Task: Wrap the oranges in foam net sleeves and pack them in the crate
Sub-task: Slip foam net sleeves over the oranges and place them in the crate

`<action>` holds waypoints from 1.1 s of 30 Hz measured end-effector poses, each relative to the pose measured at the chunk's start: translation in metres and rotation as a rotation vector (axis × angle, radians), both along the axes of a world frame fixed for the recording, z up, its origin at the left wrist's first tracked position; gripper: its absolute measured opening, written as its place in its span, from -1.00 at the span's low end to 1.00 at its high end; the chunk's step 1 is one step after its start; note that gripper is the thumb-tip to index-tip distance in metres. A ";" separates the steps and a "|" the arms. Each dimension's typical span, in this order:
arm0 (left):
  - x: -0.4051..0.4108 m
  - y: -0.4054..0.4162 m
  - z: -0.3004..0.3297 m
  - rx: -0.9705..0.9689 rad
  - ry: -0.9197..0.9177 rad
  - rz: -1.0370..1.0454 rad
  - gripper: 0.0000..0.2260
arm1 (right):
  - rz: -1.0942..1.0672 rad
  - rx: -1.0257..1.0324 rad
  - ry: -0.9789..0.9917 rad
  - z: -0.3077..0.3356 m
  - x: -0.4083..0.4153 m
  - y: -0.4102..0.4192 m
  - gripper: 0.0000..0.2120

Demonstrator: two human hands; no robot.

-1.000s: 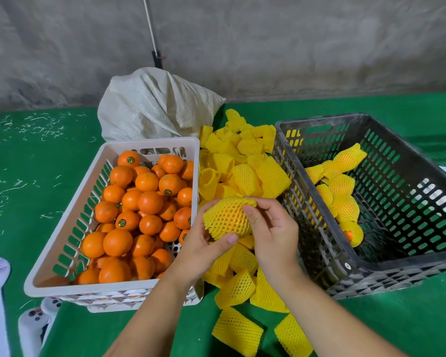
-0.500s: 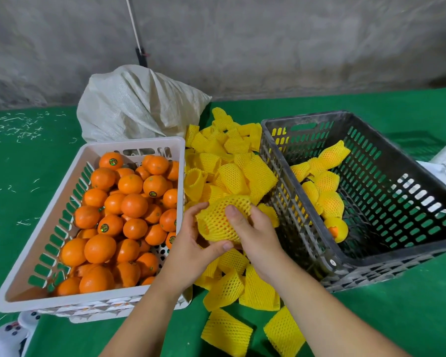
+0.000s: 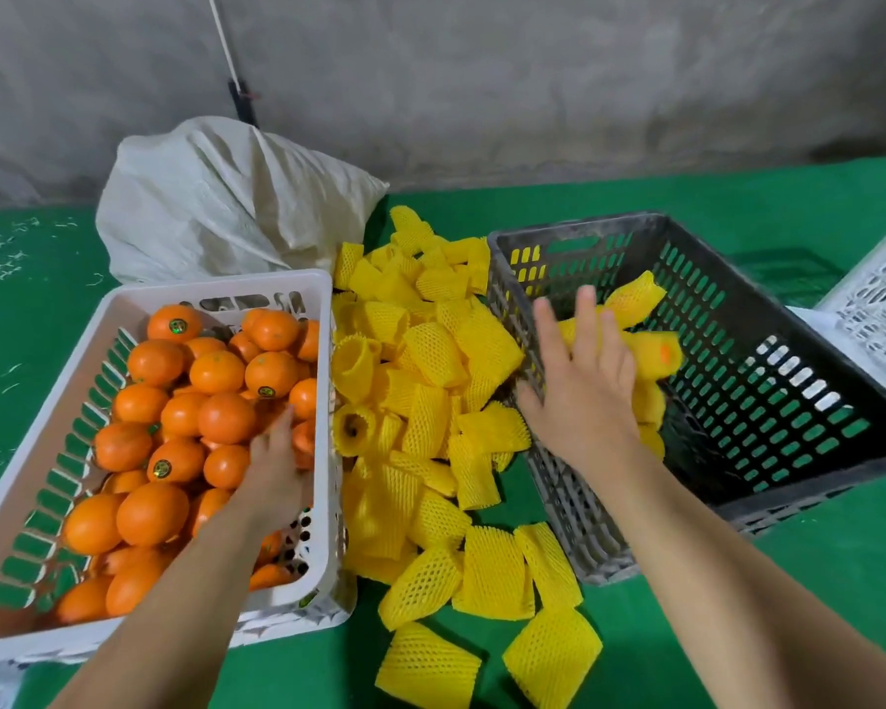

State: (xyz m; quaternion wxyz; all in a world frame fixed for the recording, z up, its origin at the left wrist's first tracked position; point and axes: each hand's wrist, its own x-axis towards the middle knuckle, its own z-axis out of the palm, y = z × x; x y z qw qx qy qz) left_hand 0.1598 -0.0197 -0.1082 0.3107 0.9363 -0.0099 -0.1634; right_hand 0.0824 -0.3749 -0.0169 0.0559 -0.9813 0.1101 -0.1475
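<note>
A green mat point(image 3: 482, 672) runs to a grey wall. Left of the sleeve pile point(image 3: 420, 401), the white basket point(image 3: 323, 350) holds many bare oranges point(image 3: 216, 371); right of it, the dark crate point(image 3: 840, 411) holds few wrapped ones point(image 3: 635, 299), so most work remains. The left hand point(image 3: 275, 468) reaches among the oranges, grip hidden; the right hand point(image 3: 581, 386) hovers spread and empty over the crate.

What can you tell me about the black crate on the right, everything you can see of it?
The black crate is a dark plastic bin with slotted, perforated walls and a handle slot in its far wall. It sits upright and open-topped on the green surface, turned at an angle beside the pile of loose yellow foam sleeves. Several sleeved oranges lie along its left inner wall. The right hand hovers open over its near-left rim.
</note>
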 end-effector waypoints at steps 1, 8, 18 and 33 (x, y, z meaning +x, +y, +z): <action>0.002 -0.004 -0.007 0.066 0.082 -0.036 -0.24 | 0.082 -0.125 0.007 -0.004 0.001 0.003 -0.07; 0.014 -0.005 -0.010 0.352 0.098 -0.013 -0.26 | 0.201 -0.182 0.286 -0.021 0.023 0.031 -0.31; 0.001 -0.011 0.008 0.321 -0.049 0.041 -0.42 | 0.458 0.218 0.745 -0.059 0.042 0.096 -0.70; -0.043 -0.016 0.077 -0.741 -0.358 0.474 -0.46 | 0.368 0.598 0.567 -0.050 0.051 0.150 -0.49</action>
